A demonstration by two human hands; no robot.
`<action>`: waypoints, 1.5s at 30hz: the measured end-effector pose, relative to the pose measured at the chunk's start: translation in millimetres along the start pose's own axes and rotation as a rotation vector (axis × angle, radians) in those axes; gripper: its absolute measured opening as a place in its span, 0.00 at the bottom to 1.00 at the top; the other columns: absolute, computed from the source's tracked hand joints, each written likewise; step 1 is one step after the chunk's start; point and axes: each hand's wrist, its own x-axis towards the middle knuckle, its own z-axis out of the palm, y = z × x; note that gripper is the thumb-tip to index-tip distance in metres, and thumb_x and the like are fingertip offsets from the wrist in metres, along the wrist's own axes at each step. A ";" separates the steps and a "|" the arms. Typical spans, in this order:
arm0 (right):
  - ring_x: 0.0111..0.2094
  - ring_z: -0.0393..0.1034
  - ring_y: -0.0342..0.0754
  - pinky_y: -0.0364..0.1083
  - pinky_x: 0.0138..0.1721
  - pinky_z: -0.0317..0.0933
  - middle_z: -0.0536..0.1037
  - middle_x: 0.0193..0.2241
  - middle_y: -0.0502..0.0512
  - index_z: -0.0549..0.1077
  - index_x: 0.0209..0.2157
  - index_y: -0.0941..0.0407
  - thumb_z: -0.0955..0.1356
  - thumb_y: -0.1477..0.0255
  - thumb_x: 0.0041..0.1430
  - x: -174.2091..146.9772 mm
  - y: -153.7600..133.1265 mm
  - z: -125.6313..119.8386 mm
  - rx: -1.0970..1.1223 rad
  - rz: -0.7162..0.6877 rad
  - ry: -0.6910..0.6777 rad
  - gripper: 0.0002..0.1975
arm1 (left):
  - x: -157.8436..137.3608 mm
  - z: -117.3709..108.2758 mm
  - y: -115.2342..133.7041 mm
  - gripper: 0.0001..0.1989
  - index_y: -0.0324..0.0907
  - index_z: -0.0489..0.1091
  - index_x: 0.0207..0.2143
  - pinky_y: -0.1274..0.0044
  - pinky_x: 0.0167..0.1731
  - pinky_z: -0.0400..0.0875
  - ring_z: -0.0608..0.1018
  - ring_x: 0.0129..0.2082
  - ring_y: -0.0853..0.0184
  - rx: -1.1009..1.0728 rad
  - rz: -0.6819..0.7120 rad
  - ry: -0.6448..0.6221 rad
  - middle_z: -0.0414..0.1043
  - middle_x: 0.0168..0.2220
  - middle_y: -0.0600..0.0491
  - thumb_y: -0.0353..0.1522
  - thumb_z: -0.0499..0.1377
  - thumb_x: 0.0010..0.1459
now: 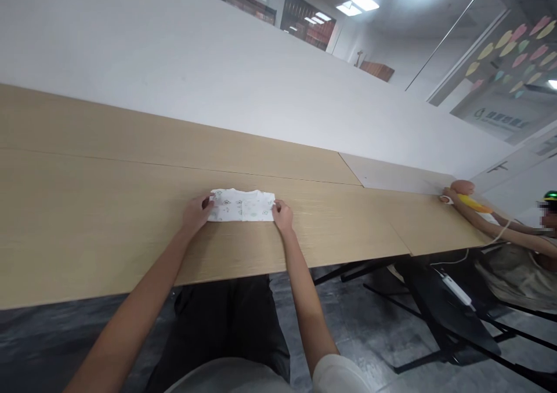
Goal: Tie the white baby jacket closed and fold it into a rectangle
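Note:
A small white garment (242, 206) with a scattered print lies folded into a flat rectangle on the wooden table. Its far edge dips in a shallow curve like a neckline, and a crease runs down its middle. At its left end my left hand (198, 212) pinches the edge between thumb and fingers. My right hand (282, 215) grips the opposite end in the same way, fingers closed. The cloth rests on the tabletop between both hands; the fingertips under it are partly hidden.
The long wooden table (108, 230) runs along a white wall (174, 62). A co-worker's arms (483, 222) hold a doll (462, 187) at the far right end. Black folding chairs (444, 317) stand on the floor at right, one bearing a white power strip (456, 290).

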 end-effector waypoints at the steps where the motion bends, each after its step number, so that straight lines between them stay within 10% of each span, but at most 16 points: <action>1: 0.34 0.74 0.48 0.43 0.39 0.64 0.81 0.33 0.56 0.77 0.47 0.58 0.64 0.75 0.60 -0.2 -1.1 -1.0 -0.011 0.000 -0.007 0.15 | -0.5 -0.4 0.2 0.23 0.39 0.73 0.52 0.62 0.49 0.70 0.77 0.48 0.50 0.003 0.008 -0.002 0.76 0.48 0.39 0.38 0.50 0.59; 36: 0.38 0.75 0.49 0.43 0.41 0.64 0.82 0.37 0.57 0.78 0.44 0.57 0.64 0.75 0.62 -2.0 1.1 0.3 0.003 -0.018 -0.019 0.13 | -2.6 -2.8 6.1 0.27 0.36 0.68 0.58 0.60 0.55 0.65 0.74 0.53 0.48 0.040 0.014 -0.012 0.74 0.51 0.36 0.38 0.51 0.59; 45: 0.44 0.73 0.52 0.47 0.49 0.61 0.80 0.42 0.65 0.78 0.41 0.62 0.59 0.79 0.61 2.0 8.9 1.9 0.026 0.094 0.241 0.16 | -0.8 0.1 2.7 0.25 0.38 0.69 0.57 0.59 0.54 0.66 0.75 0.52 0.48 0.032 0.025 -0.005 0.75 0.50 0.37 0.36 0.49 0.59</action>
